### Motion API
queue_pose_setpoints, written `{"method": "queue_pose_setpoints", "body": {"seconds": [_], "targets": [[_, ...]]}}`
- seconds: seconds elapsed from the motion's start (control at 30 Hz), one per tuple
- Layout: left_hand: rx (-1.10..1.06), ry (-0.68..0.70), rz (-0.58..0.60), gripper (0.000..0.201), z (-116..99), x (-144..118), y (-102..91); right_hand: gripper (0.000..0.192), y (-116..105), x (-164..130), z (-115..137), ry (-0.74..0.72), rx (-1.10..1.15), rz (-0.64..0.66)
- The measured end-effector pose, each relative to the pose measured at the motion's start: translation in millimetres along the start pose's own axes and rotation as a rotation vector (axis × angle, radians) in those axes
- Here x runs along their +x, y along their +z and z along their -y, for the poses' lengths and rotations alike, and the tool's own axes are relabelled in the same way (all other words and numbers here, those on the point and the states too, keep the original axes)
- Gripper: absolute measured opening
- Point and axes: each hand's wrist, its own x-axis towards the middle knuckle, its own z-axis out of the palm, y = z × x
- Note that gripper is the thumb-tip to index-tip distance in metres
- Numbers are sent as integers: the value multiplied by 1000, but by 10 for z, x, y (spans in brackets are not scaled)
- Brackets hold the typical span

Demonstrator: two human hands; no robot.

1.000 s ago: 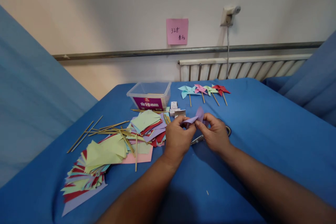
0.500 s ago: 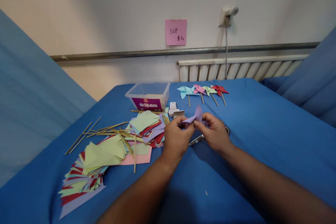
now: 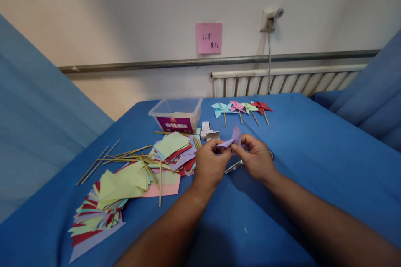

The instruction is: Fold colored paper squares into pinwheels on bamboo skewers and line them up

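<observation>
A folded purple paper piece (image 3: 232, 140) is pinched between my left hand (image 3: 209, 164) and my right hand (image 3: 257, 157), held just above the blue cloth-covered table (image 3: 313, 167). Its flaps stick up between my fingertips. Scissors (image 3: 235, 166) lie on the cloth under my hands, mostly hidden. Several finished paper pinwheels on sticks (image 3: 241, 108), in cyan, pink, green and red, lie in a row beyond my hands.
Left of my hands lie heaps of coloured paper squares (image 3: 173, 150) and cut triangles (image 3: 103, 202), with loose wooden sticks (image 3: 125, 154) scattered over them. A clear plastic box (image 3: 177, 114) and small white boxes (image 3: 209, 131) stand behind. A radiator (image 3: 282, 83) lines the wall.
My hands stay on the purple paper and barely shift; the fingers work the fold slightly. The view has drifted a little to the right.
</observation>
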Motion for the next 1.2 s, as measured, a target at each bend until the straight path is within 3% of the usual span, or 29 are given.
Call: {"method": "queue_pose_setpoints", "body": {"seconds": [0.4, 0.63, 1.2], "targets": [[-139, -70, 6, 12, 32, 36, 11, 16, -6, 4, 23, -2, 68, 11], [-287, -169, 93, 17, 68, 87, 9, 20, -14, 25, 5, 46, 141, 42], [-408, -312, 82, 26, 166, 110, 68, 32, -4, 27, -30, 138, 161, 37]]}}
